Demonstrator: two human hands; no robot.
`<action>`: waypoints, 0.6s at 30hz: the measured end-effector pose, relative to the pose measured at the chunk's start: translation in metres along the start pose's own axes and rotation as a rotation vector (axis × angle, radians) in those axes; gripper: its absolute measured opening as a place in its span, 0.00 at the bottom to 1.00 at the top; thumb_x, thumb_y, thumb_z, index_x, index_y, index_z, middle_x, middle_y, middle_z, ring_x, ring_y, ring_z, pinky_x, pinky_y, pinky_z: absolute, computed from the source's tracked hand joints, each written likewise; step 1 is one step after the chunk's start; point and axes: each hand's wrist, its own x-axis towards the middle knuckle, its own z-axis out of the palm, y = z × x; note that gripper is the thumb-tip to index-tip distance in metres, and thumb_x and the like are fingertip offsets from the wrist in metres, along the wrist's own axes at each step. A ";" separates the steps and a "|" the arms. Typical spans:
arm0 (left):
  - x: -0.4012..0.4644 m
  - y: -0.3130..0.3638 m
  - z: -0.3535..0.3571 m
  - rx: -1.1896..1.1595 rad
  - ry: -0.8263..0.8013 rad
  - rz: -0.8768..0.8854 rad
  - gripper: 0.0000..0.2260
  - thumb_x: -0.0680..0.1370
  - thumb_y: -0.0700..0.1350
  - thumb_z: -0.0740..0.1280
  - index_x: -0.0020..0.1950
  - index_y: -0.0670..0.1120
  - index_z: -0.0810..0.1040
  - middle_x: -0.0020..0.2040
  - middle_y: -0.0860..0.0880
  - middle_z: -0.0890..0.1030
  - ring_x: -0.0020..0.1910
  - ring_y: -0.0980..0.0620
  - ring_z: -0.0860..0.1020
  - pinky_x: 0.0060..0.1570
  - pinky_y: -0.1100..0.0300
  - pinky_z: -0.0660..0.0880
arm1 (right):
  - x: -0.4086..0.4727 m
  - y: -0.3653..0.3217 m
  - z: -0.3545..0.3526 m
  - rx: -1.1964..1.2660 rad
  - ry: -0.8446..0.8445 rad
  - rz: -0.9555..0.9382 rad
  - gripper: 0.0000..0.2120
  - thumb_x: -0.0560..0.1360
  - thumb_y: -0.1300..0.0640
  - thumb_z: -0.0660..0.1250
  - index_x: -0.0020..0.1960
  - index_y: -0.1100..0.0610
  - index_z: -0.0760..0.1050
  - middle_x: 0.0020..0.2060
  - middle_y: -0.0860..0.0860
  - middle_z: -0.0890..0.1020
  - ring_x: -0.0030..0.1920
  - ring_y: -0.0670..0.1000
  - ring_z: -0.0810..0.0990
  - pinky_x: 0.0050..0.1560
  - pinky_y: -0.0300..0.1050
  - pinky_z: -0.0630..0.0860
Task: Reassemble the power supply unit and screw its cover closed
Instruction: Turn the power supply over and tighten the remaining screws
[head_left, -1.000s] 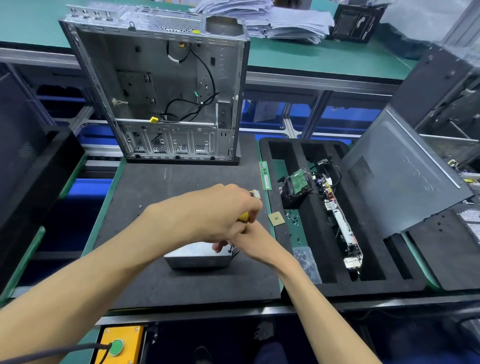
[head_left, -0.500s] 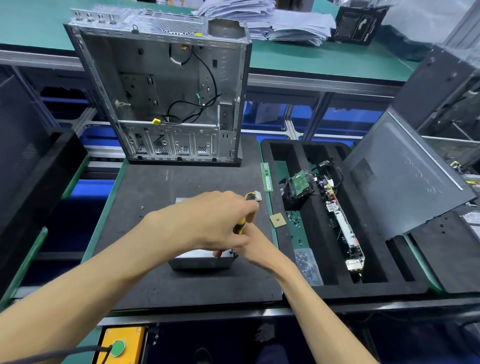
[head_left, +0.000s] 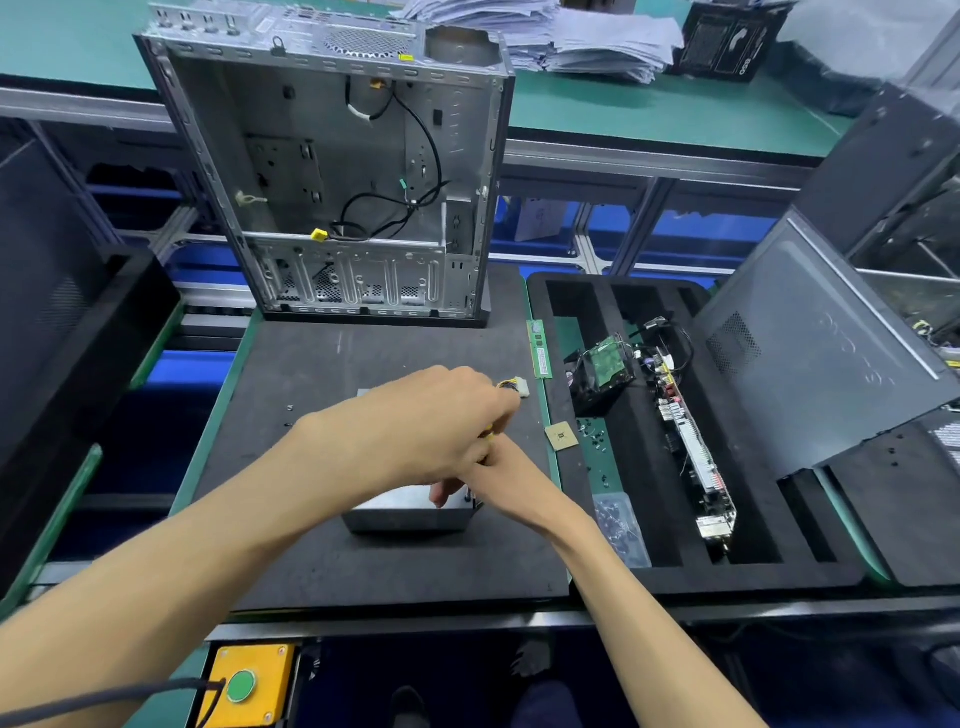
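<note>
- The left hand (head_left: 426, 431) is curled into a fist over the power supply unit (head_left: 410, 512), and a sliver of something yellow (head_left: 488, 434) shows between its fingers; what that thing is cannot be told.
- The right hand (head_left: 501, 480) lies just under the left, fingers bent down onto the unit's top right edge; whether it pinches anything cannot be told.
- The power supply unit is a grey sheet-metal box, smooth and boxy, lying flat on the dark foam mat (head_left: 322, 561) directly beneath both hands, mostly hidden by them.
- A white plastic connector (head_left: 519, 387) with yellow wires pokes out past the left knuckles.
- Behind stands an open bare-metal computer case (head_left: 332, 171) with black cables.
- To the right, a black foam tray (head_left: 769, 577) holds a green-topped fan block (head_left: 605, 371) and a long circuit board (head_left: 691, 447).
</note>
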 end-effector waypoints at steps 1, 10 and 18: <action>-0.001 -0.001 -0.001 -0.048 -0.028 0.046 0.07 0.80 0.43 0.62 0.57 0.49 0.74 0.54 0.49 0.75 0.49 0.46 0.75 0.46 0.53 0.72 | -0.001 0.000 0.000 0.001 0.004 0.003 0.15 0.78 0.61 0.57 0.43 0.65 0.81 0.36 0.49 0.87 0.40 0.39 0.82 0.40 0.29 0.74; 0.001 -0.006 0.000 -0.038 -0.002 0.042 0.06 0.82 0.45 0.62 0.57 0.50 0.75 0.52 0.50 0.76 0.49 0.47 0.76 0.51 0.50 0.74 | 0.003 0.001 -0.002 -0.041 0.005 0.009 0.15 0.78 0.56 0.59 0.38 0.56 0.81 0.38 0.49 0.87 0.42 0.43 0.83 0.43 0.34 0.76; 0.009 -0.009 0.004 0.105 0.117 -0.058 0.07 0.81 0.51 0.63 0.49 0.48 0.74 0.35 0.52 0.65 0.35 0.45 0.71 0.32 0.55 0.62 | 0.002 -0.002 -0.002 -0.027 -0.021 -0.047 0.18 0.81 0.59 0.61 0.34 0.52 0.81 0.38 0.52 0.87 0.40 0.43 0.79 0.47 0.44 0.77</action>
